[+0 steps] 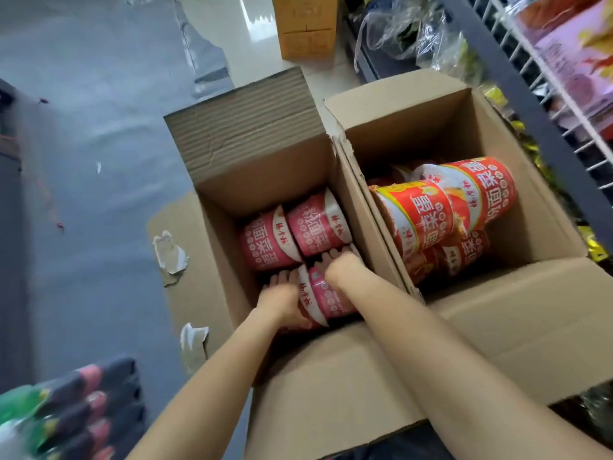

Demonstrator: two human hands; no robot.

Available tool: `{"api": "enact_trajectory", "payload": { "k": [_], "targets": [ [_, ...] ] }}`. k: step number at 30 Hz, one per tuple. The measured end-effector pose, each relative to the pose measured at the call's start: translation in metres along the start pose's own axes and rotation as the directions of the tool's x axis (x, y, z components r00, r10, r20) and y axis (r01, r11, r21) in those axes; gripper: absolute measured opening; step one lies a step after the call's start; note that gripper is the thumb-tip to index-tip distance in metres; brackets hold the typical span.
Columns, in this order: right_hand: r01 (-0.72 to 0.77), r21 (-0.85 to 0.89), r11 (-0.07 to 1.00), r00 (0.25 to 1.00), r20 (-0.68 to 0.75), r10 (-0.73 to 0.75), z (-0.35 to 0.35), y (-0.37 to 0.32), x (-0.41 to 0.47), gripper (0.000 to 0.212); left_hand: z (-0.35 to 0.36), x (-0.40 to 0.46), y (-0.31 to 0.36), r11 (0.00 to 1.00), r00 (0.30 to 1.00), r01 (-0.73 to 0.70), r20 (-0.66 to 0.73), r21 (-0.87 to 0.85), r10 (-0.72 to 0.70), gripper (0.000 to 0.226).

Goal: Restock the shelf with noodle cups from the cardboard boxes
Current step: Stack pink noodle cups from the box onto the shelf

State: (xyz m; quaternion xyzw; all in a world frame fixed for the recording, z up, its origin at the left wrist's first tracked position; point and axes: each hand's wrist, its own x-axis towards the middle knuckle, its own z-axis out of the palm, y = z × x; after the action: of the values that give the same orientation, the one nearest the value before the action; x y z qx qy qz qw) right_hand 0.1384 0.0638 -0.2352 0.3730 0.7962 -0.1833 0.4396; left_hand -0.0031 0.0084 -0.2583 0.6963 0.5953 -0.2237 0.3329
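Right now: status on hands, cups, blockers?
Both hands in left box, left hand and right hand flanking pink noodle cup. Firm hold unclear. Two pink cups behind. Nothing blocking lift.

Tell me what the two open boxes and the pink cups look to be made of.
Left box and right box: brown corrugated cardboard, matte; fluting shows on the left flap's edge. Pink cups: glossy printed wrap, seemingly paper or plastic film; the body beneath cannot be told.

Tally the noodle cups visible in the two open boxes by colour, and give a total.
Pink cups, left box: 3, at and; the last is held between the left hand and right hand.
Red cups, right box: at least 3, at and; more may lie hidden.
Total: 6 visible.
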Motion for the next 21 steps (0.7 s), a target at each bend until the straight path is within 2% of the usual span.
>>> {"api": "enact_trajectory", "payload": {
  "k": [3,8,11,13,17,19,21],
  "targets": [
    [-0.003,-0.005,1.000,1.000,-0.023,0.003,0.014,-0.003,0.010,0.085,0.016,0.011,0.000,0.999,1.000,0.013,0.021,0.051,-0.014,0.137],
    [-0.004,-0.033,0.999,0.994,-0.110,0.001,0.014,-0.004,0.006,0.063,0.021,0.011,-0.002,0.995,0.997,-0.008,-0.071,0.096,0.015,0.135],
    [-0.023,-0.037,0.999,0.962,-0.272,0.012,0.013,-0.008,-0.021,0.060,0.014,0.004,-0.001,0.999,0.998,-0.019,-0.066,0.030,0.021,0.132],
    [-0.052,-0.023,0.998,0.925,-0.378,0.039,0.006,-0.008,-0.049,0.061,0.006,-0.008,0.004,0.999,0.992,-0.039,-0.125,-0.017,0.037,0.130],
    [-0.065,-0.036,0.997,0.893,-0.448,0.042,-0.020,-0.009,-0.110,0.091,-0.025,-0.043,0.011,0.987,0.965,-0.105,-0.253,-0.118,0.073,0.125],
    [-0.087,-0.052,0.995,0.861,-0.506,0.049,-0.039,-0.010,-0.146,0.098,-0.049,-0.067,0.009,0.965,0.925,-0.203,-0.357,-0.168,0.132,0.126],
    [-0.113,0.008,0.994,0.801,-0.591,0.096,-0.057,-0.012,-0.187,0.096,-0.075,-0.093,0.005,0.917,0.821,-0.367,-0.518,-0.156,0.240,0.117]
  ]
}}
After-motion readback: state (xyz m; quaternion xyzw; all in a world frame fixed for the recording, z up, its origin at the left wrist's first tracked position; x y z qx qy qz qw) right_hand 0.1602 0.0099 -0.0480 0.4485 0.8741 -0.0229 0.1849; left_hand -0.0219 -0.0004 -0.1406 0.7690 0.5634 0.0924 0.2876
